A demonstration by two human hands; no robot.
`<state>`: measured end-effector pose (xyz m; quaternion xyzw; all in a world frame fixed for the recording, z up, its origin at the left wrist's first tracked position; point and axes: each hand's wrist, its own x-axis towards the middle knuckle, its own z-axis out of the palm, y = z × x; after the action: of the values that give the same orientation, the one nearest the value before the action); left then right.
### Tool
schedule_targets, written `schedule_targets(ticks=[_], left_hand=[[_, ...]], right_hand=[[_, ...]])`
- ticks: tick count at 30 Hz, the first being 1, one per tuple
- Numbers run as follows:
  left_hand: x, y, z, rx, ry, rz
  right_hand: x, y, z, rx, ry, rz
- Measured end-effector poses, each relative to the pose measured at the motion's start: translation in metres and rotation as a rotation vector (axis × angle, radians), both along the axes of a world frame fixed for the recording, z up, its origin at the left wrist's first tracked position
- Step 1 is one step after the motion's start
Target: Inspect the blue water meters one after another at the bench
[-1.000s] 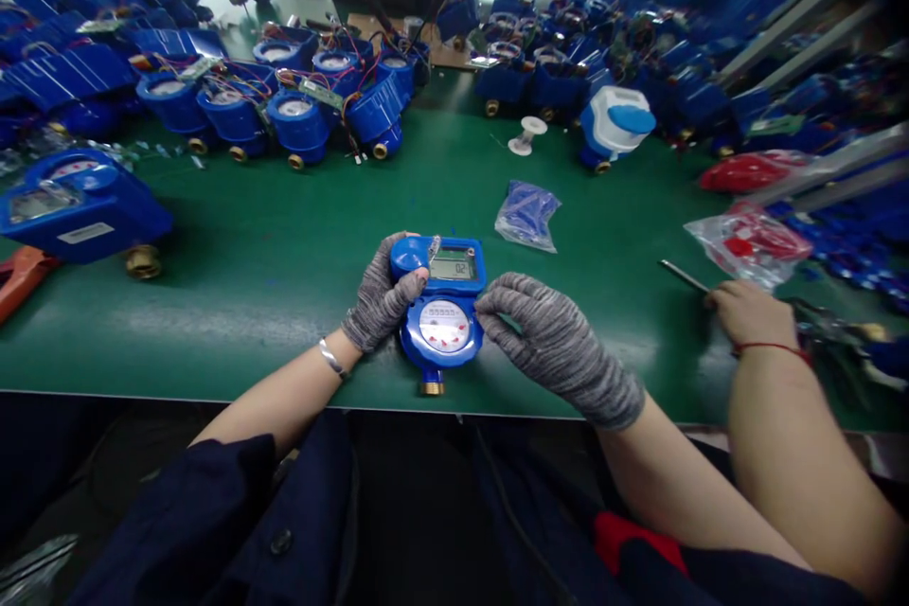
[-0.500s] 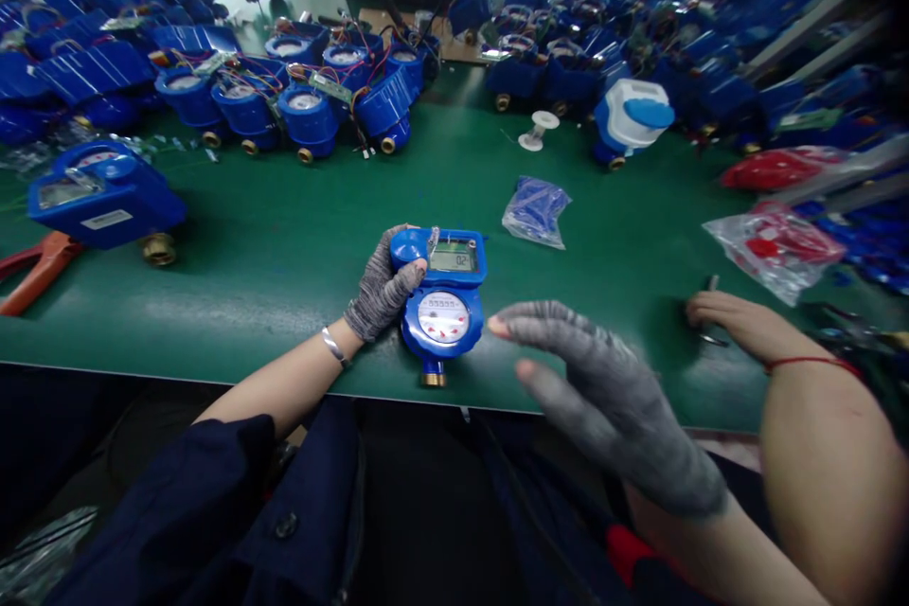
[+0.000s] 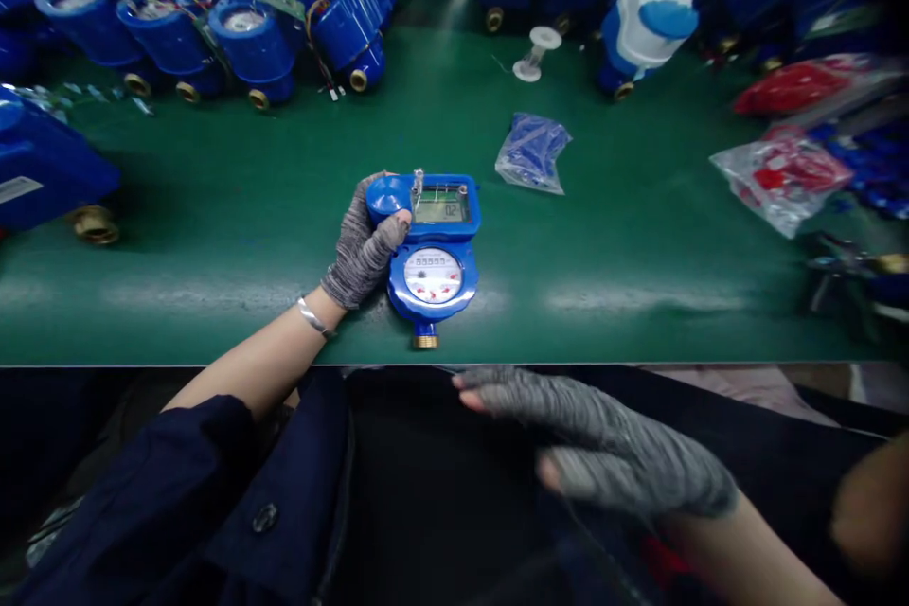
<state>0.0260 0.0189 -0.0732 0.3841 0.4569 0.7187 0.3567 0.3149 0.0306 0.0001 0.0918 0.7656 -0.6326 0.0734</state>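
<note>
Dim light over my table, with soft glare near its front edge.
The meter in my left hand looks fairly crisp, with small highlights on it, but my right hand is blurred; my lap sinks into near-black, the red bag at right smears and stretches, and the top right corner goes dark.

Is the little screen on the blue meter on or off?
It's on: dark digits show on the screen of the blue meter, right beside the thumb of the left hand.
</note>
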Motion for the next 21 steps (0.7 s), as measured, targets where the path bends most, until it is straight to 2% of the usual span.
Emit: schedule_targets(ticks=[2, 3, 4, 7, 9, 10, 12, 14, 15, 16, 18, 19, 21], left_hand=[[-0.001, -0.001, 0.0, -0.009, 0.017, 0.017], [-0.001, -0.001, 0.001, -0.013, 0.02, 0.014], [-0.001, -0.002, 0.001, -0.017, 0.019, 0.008], [-0.003, -0.001, 0.001, -0.013, 0.013, -0.001], [-0.003, 0.0, 0.002, -0.003, 0.031, 0.012], [-0.003, 0.001, 0.002, -0.005, 0.045, 0.015], [-0.003, 0.001, 0.004, -0.024, 0.074, 0.024], [-0.003, -0.001, 0.005, -0.049, 0.092, 0.03], [-0.003, -0.002, 0.006, -0.055, 0.091, 0.032], [-0.003, -0.003, 0.007, -0.058, 0.087, 0.034], [-0.004, -0.004, 0.008, -0.068, 0.069, 0.039], [-0.004, -0.005, 0.008, -0.076, 0.057, 0.04], [-0.004, -0.006, 0.008, -0.106, 0.034, 0.033]], right_hand=[[-0.002, 0.001, 0.006, -0.221, 0.132, 0.224], [0.002, 0.003, 0.005, -0.281, 0.124, 0.285], [0.011, 0.005, 0.002, -0.292, 0.054, 0.276], [0.05, 0.012, -0.011, -0.164, -0.323, 0.018], [0.064, 0.013, -0.019, -0.099, -0.4, -0.094], [0.061, 0.011, -0.025, -0.08, -0.375, -0.125], [0.037, 0.001, -0.041, -0.083, -0.223, -0.119], [0.0, -0.012, -0.067, -0.139, -0.04, -0.004], [-0.016, -0.019, -0.081, -0.139, -0.037, 0.063], [-0.027, -0.025, -0.094, -0.066, -0.124, 0.11], [-0.031, -0.026, -0.11, 0.162, -0.325, 0.029], [-0.023, -0.022, -0.111, 0.292, -0.438, -0.036], [0.007, -0.006, -0.096, 0.506, -0.603, -0.164]])
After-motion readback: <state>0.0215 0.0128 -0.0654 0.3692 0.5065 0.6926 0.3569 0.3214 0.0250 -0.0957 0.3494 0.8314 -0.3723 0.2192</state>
